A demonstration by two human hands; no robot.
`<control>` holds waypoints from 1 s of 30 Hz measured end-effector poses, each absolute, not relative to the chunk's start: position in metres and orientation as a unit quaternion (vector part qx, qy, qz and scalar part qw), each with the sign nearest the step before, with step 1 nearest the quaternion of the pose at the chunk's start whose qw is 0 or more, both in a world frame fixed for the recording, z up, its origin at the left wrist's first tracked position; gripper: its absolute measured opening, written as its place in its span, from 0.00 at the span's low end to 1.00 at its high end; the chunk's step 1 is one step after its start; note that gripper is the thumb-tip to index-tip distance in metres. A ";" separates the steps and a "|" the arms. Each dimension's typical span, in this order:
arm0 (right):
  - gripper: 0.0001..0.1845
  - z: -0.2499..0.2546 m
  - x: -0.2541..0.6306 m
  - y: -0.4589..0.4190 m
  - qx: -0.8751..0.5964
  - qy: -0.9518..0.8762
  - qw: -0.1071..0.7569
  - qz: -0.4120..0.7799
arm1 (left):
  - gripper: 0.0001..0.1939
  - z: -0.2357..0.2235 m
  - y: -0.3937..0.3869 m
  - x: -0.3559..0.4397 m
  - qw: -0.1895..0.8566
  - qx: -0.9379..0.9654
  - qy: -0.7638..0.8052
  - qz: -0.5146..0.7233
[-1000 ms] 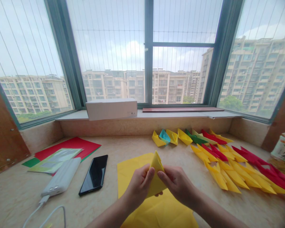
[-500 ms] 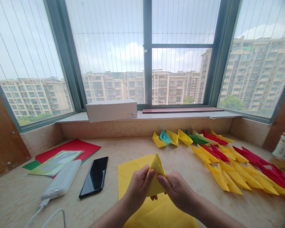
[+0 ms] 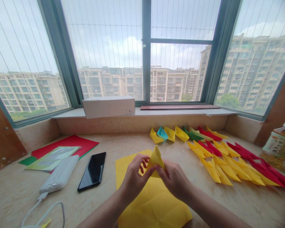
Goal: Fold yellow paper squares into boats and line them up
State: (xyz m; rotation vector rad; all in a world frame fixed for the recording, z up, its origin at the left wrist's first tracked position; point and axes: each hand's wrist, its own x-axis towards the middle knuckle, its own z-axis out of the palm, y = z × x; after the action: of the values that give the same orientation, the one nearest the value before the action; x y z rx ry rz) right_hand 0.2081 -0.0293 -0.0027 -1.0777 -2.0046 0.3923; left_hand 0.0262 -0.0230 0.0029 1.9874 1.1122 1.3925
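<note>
- Head view, hands: the left hand [image 3: 134,172] and right hand [image 3: 174,177] hold a folded yellow paper [image 3: 155,158] between them, its point upward, above the counter. The right grip is narrow, thumb pressed on the front; the left fingers curl at the opposite edge, the thumb tip against the lower front.
- Head view, hidden parts: the thumbs and fingers cover the paper's lower portion, so its inner folds cannot be made out; several fingertips lie behind it. The forearms overlap the creased yellow sheets [image 3: 154,207] beneath, which run to the lower border.
- Head view, cut off: a white cable [image 3: 57,204] leaves at the bottom beside a partly visible yellow scrap [image 3: 46,224]. A capped jar [image 3: 279,144] meets the right border; its label is too blurred to read.
- Head view, surface: the counter [image 3: 92,209] is mottled beige stone. At left lie red paper [image 3: 68,142], a white power bank [image 3: 60,172] and a black phone [image 3: 92,172]. At right stand rows of folded paper boats [image 3: 231,167], overlapping and hard to count.
- Head view, room: a white box [image 3: 109,107] rests on the sill [image 3: 70,114] before a green-framed window [image 3: 146,53]; hazy apartment blocks [image 3: 166,84] appear beyond.
</note>
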 end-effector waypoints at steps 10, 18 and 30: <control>0.40 0.004 0.208 -0.033 -0.331 -0.707 0.437 0.446 | 0.20 0.004 -0.018 0.022 0.499 0.652 0.361 0.442; 0.33 0.011 0.216 -0.028 -0.239 -0.585 0.388 0.671 | 0.21 0.009 -0.018 0.018 0.589 0.608 0.318 0.427; 0.26 0.013 0.222 -0.027 -0.233 -0.648 0.346 0.637 | 0.20 0.011 -0.015 0.011 0.603 0.637 0.311 0.367</control>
State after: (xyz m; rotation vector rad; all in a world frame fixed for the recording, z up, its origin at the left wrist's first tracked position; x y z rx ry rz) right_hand 0.2218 -0.0267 0.0128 -0.6058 -1.6802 1.6536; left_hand 0.0107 -0.0154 0.0110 1.4745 0.7193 0.8508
